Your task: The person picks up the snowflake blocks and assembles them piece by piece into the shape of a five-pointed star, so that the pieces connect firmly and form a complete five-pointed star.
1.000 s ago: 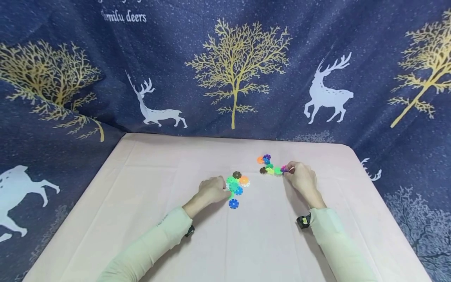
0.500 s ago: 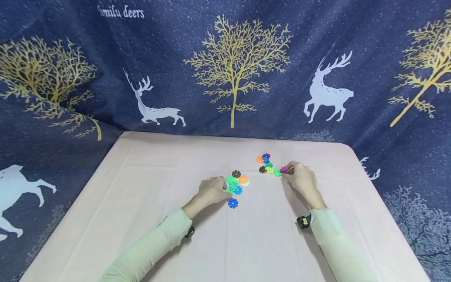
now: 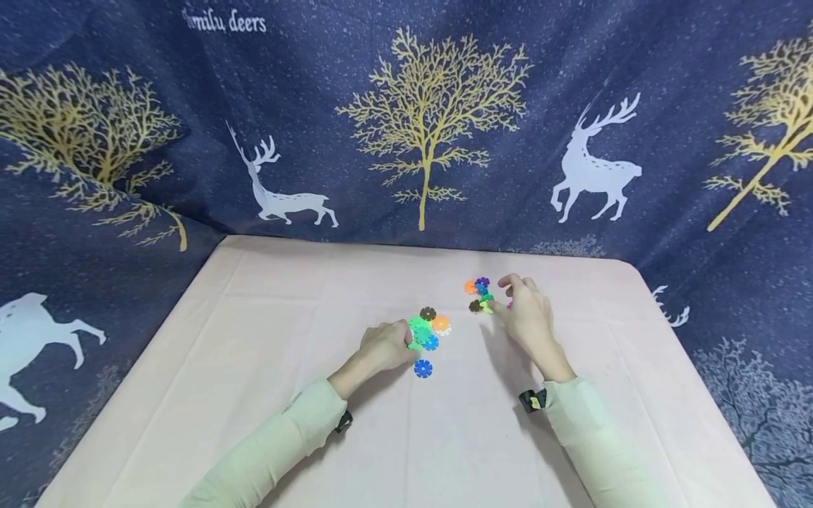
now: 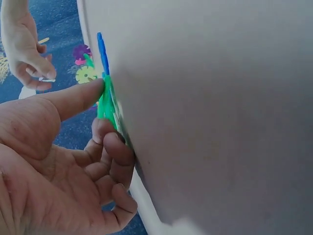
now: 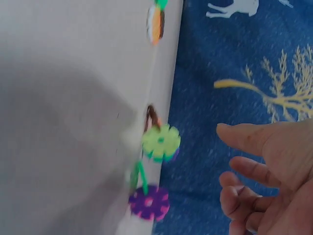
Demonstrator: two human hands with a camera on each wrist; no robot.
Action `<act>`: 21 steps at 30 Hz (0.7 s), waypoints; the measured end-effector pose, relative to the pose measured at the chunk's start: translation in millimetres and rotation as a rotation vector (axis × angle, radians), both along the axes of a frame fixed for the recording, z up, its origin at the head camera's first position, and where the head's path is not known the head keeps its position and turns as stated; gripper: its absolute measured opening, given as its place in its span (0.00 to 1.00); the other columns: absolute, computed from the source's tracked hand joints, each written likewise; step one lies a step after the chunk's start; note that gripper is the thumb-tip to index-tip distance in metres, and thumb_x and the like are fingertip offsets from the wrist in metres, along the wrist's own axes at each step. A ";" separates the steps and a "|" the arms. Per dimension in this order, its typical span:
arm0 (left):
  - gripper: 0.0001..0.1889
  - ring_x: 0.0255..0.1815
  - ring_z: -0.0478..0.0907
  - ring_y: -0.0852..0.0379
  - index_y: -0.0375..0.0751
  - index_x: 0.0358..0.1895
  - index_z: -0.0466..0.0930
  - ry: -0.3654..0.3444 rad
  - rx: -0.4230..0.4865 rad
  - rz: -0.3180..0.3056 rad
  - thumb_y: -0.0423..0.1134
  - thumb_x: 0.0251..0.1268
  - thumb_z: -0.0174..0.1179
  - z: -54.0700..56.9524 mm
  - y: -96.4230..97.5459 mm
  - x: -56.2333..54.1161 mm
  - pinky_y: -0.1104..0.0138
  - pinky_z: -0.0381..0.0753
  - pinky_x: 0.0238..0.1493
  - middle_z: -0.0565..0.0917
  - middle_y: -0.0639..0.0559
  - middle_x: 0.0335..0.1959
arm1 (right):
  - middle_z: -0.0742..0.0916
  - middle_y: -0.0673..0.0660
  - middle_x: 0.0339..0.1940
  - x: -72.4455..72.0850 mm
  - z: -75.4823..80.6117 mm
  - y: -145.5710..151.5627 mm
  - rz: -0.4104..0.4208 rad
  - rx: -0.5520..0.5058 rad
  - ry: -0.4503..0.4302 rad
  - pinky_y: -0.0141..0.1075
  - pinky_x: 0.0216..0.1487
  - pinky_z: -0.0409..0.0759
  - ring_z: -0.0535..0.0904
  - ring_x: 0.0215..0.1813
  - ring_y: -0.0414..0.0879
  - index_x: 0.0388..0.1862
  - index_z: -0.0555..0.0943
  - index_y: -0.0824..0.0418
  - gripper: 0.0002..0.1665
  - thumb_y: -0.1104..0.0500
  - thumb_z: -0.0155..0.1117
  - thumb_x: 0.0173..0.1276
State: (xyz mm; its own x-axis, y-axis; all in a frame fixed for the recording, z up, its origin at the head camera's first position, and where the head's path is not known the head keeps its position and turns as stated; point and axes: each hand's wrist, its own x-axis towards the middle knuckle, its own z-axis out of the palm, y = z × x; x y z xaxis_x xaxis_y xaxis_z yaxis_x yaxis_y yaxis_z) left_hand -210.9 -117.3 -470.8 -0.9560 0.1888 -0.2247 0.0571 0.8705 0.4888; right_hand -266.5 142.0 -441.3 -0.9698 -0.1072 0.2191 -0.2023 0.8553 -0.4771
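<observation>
My left hand (image 3: 384,346) pinches the edge of a green snowflake disc (image 4: 107,105) between thumb and curled fingers, at the left side of a disc cluster. That cluster has a teal disc (image 3: 422,335), a brown disc (image 3: 428,314) and an orange disc (image 3: 441,323). My right hand (image 3: 530,317) hovers beside the second group, thumb out and fingers loosely bent, holding nothing. In the right wrist view this group shows a lime disc (image 5: 161,141), a green disc (image 5: 143,178) and a purple disc (image 5: 149,202) with pink behind it.
A single blue disc (image 3: 423,368) lies in front of the left cluster. An orange disc (image 3: 470,287) and a purple disc (image 3: 483,281) are at the far end of the right group. The pale tablecloth (image 3: 317,282) ends at a dark blue curtain (image 3: 381,176) behind.
My right hand has let go of the purple and pink discs, opened its fingers and shifted slightly left over the group. The left hand stays at its cluster.
</observation>
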 end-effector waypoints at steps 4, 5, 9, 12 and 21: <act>0.12 0.32 0.76 0.57 0.43 0.39 0.80 -0.010 0.045 -0.007 0.45 0.60 0.70 2.9 0.0 3.9 0.57 0.76 0.44 0.82 0.56 0.32 | 0.84 0.62 0.43 2.2 0.2 -16.9 0.067 -0.037 0.008 0.51 0.45 0.75 0.79 0.41 0.57 0.55 0.79 0.61 0.25 0.56 0.76 0.61; 0.12 0.31 0.76 0.57 0.43 0.39 0.79 -0.015 0.061 -0.005 0.45 0.60 0.70 3.9 0.0 4.7 0.59 0.76 0.42 0.81 0.56 0.32 | 0.84 0.62 0.42 2.7 -0.1 -21.2 0.084 -0.044 -0.004 0.51 0.46 0.75 0.80 0.42 0.57 0.54 0.80 0.60 0.24 0.56 0.76 0.61; 0.11 0.24 0.76 0.57 0.42 0.41 0.78 -0.067 0.151 0.021 0.42 0.62 0.69 8.4 0.2 8.2 0.65 0.74 0.29 0.81 0.54 0.25 | 0.86 0.59 0.42 7.2 -4.2 -38.2 0.148 -0.052 -0.080 0.51 0.48 0.77 0.81 0.44 0.55 0.53 0.82 0.59 0.22 0.56 0.76 0.61; 0.13 0.20 0.79 0.55 0.40 0.45 0.78 -0.103 0.219 0.050 0.41 0.64 0.68 12.5 0.4 10.5 0.67 0.74 0.23 0.82 0.51 0.23 | 0.86 0.58 0.42 11.6 -10.3 -49.5 0.179 -0.047 -0.147 0.48 0.44 0.79 0.82 0.42 0.54 0.52 0.84 0.57 0.20 0.55 0.75 0.62; 0.15 0.25 0.81 0.54 0.36 0.48 0.84 -0.104 0.290 0.030 0.43 0.65 0.68 25.8 -2.8 20.9 0.69 0.75 0.25 0.84 0.54 0.29 | 0.85 0.53 0.39 16.7 -34.6 -76.7 0.324 -0.093 -0.247 0.41 0.39 0.78 0.80 0.38 0.45 0.53 0.85 0.53 0.21 0.56 0.77 0.60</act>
